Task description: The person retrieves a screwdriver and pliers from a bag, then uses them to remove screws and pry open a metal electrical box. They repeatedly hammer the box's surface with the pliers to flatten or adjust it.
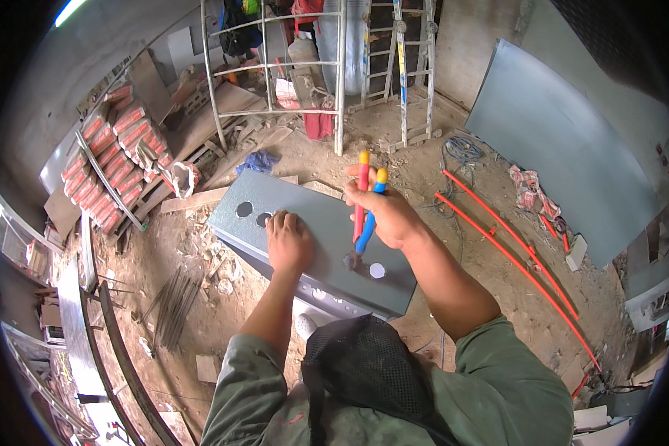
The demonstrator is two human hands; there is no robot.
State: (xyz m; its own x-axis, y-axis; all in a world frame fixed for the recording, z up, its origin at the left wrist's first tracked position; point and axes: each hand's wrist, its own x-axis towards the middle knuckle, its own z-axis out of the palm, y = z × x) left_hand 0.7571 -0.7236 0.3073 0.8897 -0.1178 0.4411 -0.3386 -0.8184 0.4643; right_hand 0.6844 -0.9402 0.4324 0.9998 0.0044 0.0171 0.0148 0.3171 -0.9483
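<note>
A grey metal box (pixel 316 223) lies in front of me with round holes in its upper face. My right hand (pixel 386 212) is closed on long-handled pliers, one handle (pixel 362 212) red and the other blue, both yellow-ended. Their dark head (pixel 353 259) points down at the face beside a pale round hole (pixel 377 270); the exact contact of the jaws is too small to make out. My left hand (pixel 288 241) rests palm down on the box, fingers stretched beside a dark hole (pixel 264 219). Another dark hole (pixel 244 209) shows farther left.
Two orange pipes (pixel 513 256) and a coiled cable (pixel 462 151) lie on the dusty floor to the right, near a large grey sheet (pixel 565 141). Stacked red-and-white sacks (pixel 115 160) stand at far left. Behind the box are a scaffold frame (pixel 340 74) and a ladder (pixel 403 74).
</note>
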